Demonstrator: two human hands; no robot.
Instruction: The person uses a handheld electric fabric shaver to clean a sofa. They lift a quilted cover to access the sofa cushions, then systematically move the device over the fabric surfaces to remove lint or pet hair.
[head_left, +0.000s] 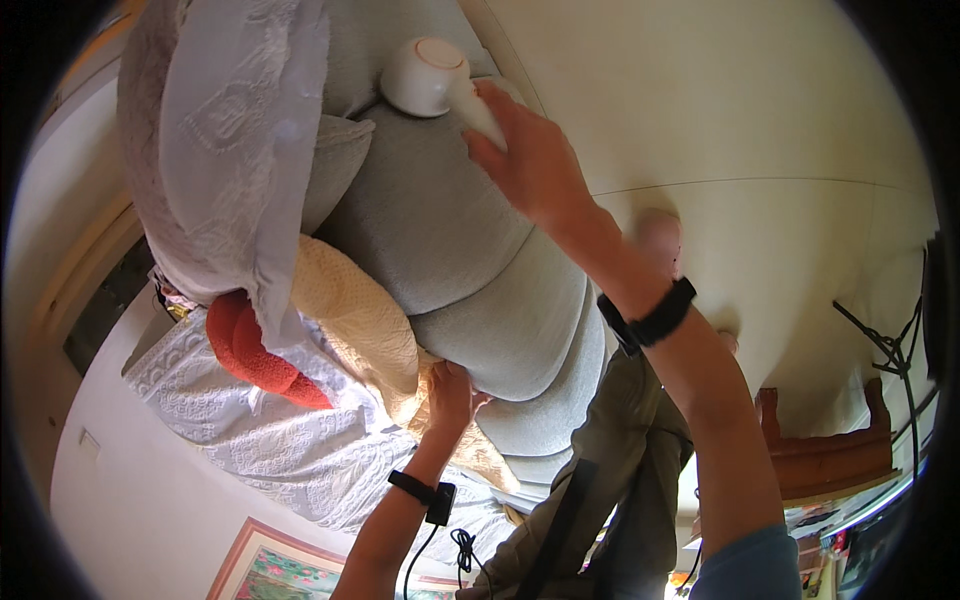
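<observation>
My right hand (529, 154), at the upper middle, is closed around the handle of a white handheld appliance (427, 79). Its rounded head lies over the grey fabric sofa (427, 202), with a ringed round end facing up. Lower down, my left hand (452, 394) grips a pale yellow textured cloth (360, 300) at the sofa's inner edge; its fingertips are partly hidden. The cloth is bunched and runs along the side of the seat cushions. A black strap circles each wrist, and the left one carries a small black box with a cable.
White lace covers (270, 442) and a red plush item (255, 360) lie to the left. A grey cushion (334, 161) leans near the lace-draped backrest (232, 127). On the right are a wooden piece of furniture (832, 465) and a black stand (896, 356). A framed picture (277, 570) hangs below.
</observation>
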